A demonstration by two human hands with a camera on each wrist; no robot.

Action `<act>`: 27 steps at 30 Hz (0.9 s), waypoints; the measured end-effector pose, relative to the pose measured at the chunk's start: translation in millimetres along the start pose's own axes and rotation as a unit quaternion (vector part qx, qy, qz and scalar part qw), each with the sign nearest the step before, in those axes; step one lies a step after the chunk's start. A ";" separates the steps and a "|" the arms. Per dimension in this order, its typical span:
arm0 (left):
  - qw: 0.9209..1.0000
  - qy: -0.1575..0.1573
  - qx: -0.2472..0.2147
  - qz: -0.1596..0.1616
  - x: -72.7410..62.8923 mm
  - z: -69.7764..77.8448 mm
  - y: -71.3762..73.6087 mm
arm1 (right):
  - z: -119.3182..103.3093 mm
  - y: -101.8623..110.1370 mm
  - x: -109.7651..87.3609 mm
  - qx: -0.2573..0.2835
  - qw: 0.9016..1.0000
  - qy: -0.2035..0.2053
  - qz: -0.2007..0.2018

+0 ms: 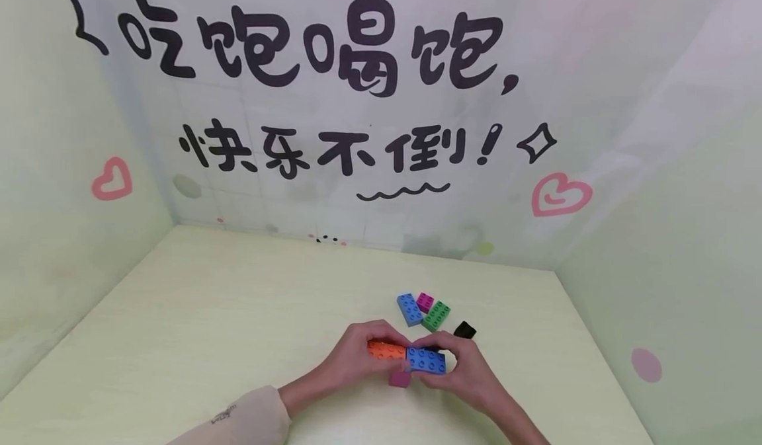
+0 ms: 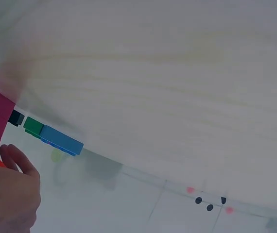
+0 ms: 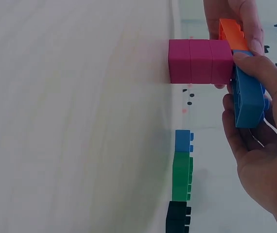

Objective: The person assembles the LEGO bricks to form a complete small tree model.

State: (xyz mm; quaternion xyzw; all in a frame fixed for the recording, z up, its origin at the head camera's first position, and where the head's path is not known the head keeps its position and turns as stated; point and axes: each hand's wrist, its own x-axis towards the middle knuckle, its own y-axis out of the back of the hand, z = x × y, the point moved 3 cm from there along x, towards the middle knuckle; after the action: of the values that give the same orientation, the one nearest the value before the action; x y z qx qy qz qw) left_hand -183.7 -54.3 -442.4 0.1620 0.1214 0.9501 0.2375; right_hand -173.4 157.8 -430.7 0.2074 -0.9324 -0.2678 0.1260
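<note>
A column of magenta bricks (image 3: 199, 61) stands upright on the table, mostly hidden in the head view beneath two studded bricks. My left hand (image 1: 354, 358) pinches the orange brick (image 1: 387, 350) on top, thumb in front and fingers behind. On its right, end to end with the orange one, a blue brick (image 1: 427, 360) is gripped by my right hand (image 1: 467, 369). Seen from the right wrist, the blue brick reaches out past the column's side, my thumb lying by the seam between the two bricks. Both hands' fingertips are close together there.
Behind my hands lie a lighter blue brick (image 1: 409, 309), a small magenta brick (image 1: 425, 301) and a green brick (image 1: 437, 316). A black brick (image 1: 465, 330) sits just beyond my right hand. Printed walls border the pale table (image 1: 226, 299) at the back and sides.
</note>
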 end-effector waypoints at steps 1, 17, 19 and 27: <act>1.000 0.000 0.003 0.001 -0.2 -0.3 -0.6 | 0.5 -0.6 -0.4 0.003 1.000 -0.003 -0.001; 1.000 0.030 0.007 0.002 -1.1 -5.3 -3.3 | 4.8 -5.4 -1.5 -0.008 0.999 -0.037 0.007; 1.000 0.028 0.008 0.004 -1.6 -6.0 -2.7 | 5.0 -5.9 -1.2 -0.007 0.999 -0.037 0.008; 1.000 0.021 -0.004 0.004 -2.6 -7.5 -2.5 | 8.2 -12.0 -1.7 0.016 0.999 -0.038 0.027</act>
State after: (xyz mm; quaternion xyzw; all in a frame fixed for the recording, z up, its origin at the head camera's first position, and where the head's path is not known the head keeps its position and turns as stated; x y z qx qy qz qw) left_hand -183.2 -54.6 -450.7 0.1413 0.1219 0.9547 0.2319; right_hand -170.9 153.0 -444.3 0.1736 -0.9460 -0.2570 0.0944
